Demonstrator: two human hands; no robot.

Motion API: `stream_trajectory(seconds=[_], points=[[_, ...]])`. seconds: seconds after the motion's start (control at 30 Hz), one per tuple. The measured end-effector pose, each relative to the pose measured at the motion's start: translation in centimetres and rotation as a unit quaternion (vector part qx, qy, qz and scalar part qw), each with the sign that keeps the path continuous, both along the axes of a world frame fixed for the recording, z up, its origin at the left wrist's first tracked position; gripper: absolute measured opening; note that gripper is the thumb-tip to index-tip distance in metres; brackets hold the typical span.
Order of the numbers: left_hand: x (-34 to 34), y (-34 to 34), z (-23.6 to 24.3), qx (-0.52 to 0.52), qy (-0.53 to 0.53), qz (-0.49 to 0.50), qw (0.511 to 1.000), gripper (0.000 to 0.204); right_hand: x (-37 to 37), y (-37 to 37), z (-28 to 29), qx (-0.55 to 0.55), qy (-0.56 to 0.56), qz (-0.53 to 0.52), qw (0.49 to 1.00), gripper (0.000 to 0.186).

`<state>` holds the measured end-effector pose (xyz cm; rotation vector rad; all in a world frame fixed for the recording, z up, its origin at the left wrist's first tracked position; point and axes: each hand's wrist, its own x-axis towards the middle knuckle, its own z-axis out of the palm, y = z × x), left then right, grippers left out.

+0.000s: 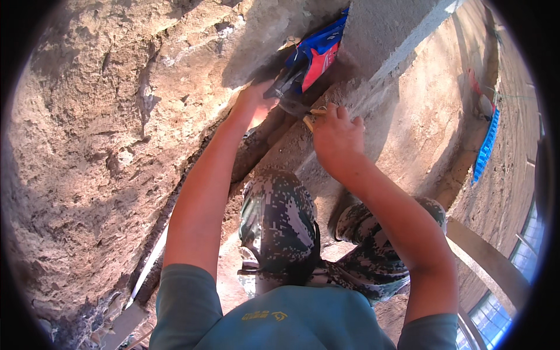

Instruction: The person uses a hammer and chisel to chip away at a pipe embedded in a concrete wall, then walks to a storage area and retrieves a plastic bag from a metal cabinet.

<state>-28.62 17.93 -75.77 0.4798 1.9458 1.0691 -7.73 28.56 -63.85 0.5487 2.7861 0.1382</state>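
Near the top centre, a blue, red and black bag-like object (319, 60) lies in a narrow dark groove (265, 140). My left hand (255, 102) reaches into the groove at that object's lower end; its fingertips are hidden in shadow and glare. My right hand (338, 134) grips a pale wooden handle (309, 122) of a tool, whose dark end (291, 107) points toward my left hand. Whether that end touches the hand or the bag, I cannot tell.
Rough, sunlit earth (87, 128) fills the left side, with a white strip (149, 262) low along it. A concrete edge (396, 29) runs beside the groove. At right are a blue ribbed plastic piece (487, 146) and a curved board (490, 262). My camouflage-clad knees are below my hands.
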Motion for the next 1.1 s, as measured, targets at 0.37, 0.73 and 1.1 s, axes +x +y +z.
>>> stream_trajectory(seconds=[0.37,0.73,1.1], points=[[-0.5,-0.2,-1.7,0.021,-0.054,0.023,0.998,0.061,-1.2,-0.3,0.2,-0.037,0.002,-0.046,0.998,0.026],[-0.6,-0.2,-2.3,0.014,-0.03,-0.006,0.999,0.062,-1.3,-0.5,-0.4,-0.016,0.015,-0.041,0.999,0.032],[0.1,0.4,0.8,-0.041,-0.001,-0.011,0.999,0.06,-1.3,-0.3,-0.3,-0.011,0.016,-0.032,0.999,0.029]])
